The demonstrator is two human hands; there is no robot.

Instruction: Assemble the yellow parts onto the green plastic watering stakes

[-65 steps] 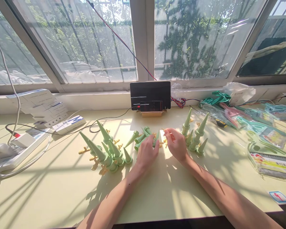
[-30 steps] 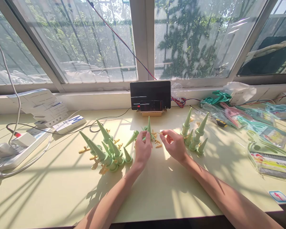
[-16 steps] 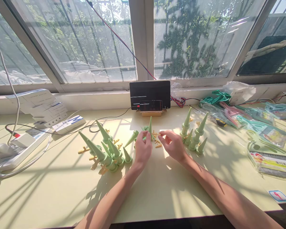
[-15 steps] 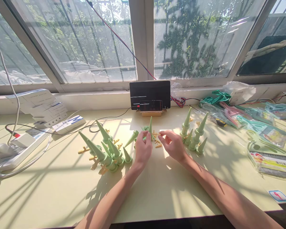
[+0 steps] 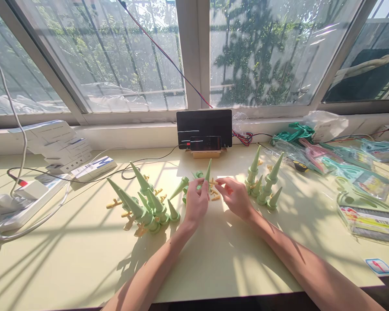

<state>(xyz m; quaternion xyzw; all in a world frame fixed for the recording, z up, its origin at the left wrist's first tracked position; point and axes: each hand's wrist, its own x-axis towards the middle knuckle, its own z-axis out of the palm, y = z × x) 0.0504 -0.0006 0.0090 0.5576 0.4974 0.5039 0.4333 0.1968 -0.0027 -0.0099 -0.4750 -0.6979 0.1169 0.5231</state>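
Observation:
My left hand is closed around a green cone-tipped piece, whose point rises above the fingers while its lower part is hidden. Just to the right, my right hand pinches a small yellow piece at its fingertips, largely covered by them. Between and below the fingertips lie a few more yellow pieces. Loose green parts sit behind and left of my left hand. A cluster of green spired towers with yellow pegs stands on the left, and a smaller green tower group on the right.
A dark tablet with a phone in front stands by the window. White boxes and a power strip with cables occupy the left. Packaged brushes and dustpans and a black-yellow tool lie at the right.
My left hand has shifted slightly right, and the green cone in it now leans to the right, closer to my right fingertips. My right hand has barely moved.

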